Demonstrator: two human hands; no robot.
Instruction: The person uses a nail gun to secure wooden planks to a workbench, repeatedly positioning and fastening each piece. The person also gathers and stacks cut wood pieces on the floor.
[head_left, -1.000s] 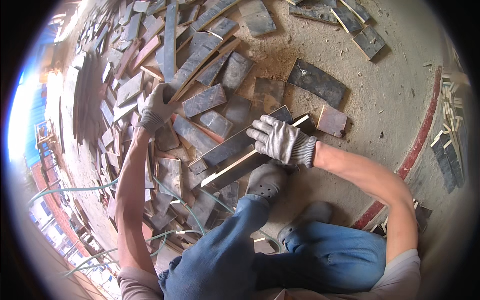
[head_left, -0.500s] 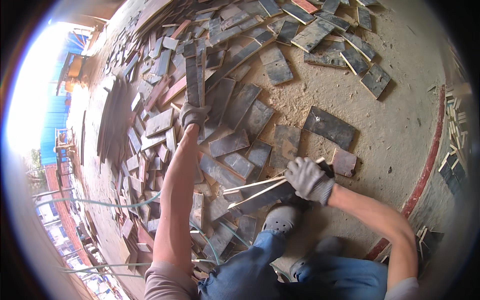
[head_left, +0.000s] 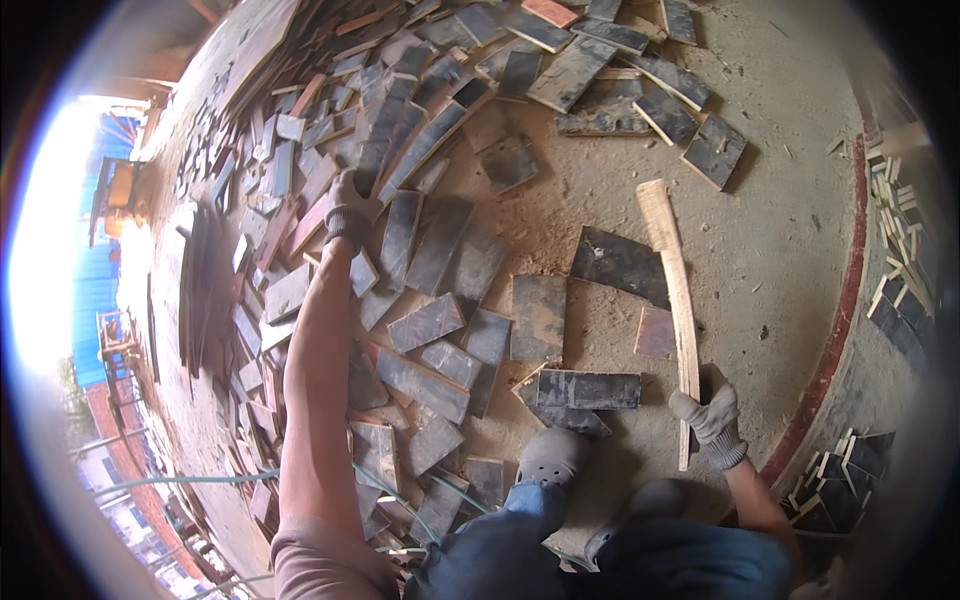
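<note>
My right hand (head_left: pixel 712 418), in a grey knit glove, grips a long narrow board (head_left: pixel 676 290) near its lower end. The pale edge of this board faces up, and it points away from me across the floor. At the left, my gloved left hand (head_left: pixel 350 205) is closed at the near end of a dark board (head_left: pixel 371 158) among the scattered pieces; its fingers are partly hidden. Between the hands, just beyond my grey shoe, a short black board (head_left: pixel 588 388) lies over another dark piece (head_left: pixel 575 420).
Many dark-faced boards (head_left: pixel 440 245) cover the floor at the left and far side. A stack of long sheets (head_left: pixel 205 290) stands at the left. A green hose (head_left: pixel 200 479) crosses near my legs. A red line (head_left: pixel 835 345) and more offcuts (head_left: pixel 840 480) are at the right.
My right hand has moved right and down, and the board in it now points away from me. A black board lies where that hand was. My left hand has shifted left and slightly farther.
</note>
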